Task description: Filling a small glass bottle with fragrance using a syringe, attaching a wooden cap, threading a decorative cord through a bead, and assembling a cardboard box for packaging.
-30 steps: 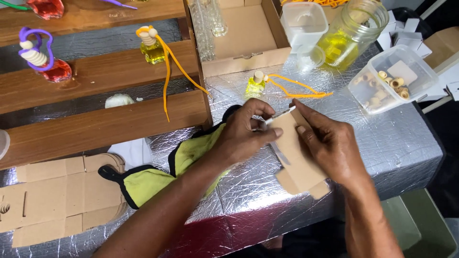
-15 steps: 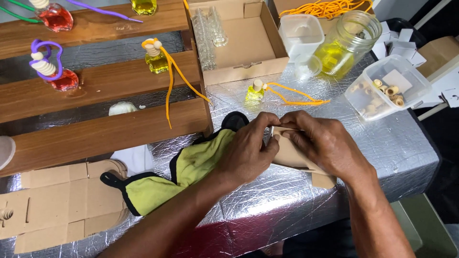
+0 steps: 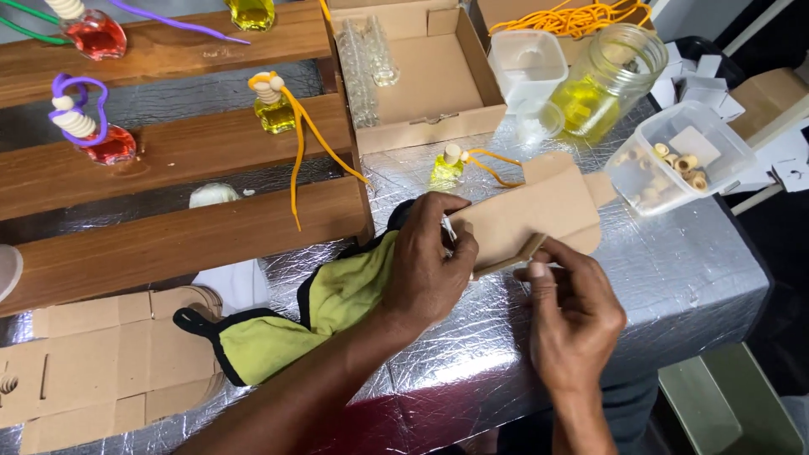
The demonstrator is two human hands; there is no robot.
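My left hand (image 3: 430,261) pinches the left end of a flat brown cardboard box blank (image 3: 539,211) held just above the foil-covered table (image 3: 699,278). The fingers of my right hand (image 3: 573,307) grip the blank's lower edge from below. A yellow-green cloth with black trim (image 3: 320,312) lies under my left wrist. Just behind the blank stands a small bottle of yellow liquid with a cork and an orange cord (image 3: 447,166).
Wooden stepped shelves (image 3: 168,152) at left carry small red and yellow bottles with cords. An open cardboard box (image 3: 421,76), a glass jar of yellow liquid (image 3: 602,80), clear tubs and a tub of corks (image 3: 678,160) stand behind. More flat blanks (image 3: 93,371) lie at lower left.
The blank has been turned from hanging downward to lying flat and pointing right. My right hand dropped from its top to its lower edge.
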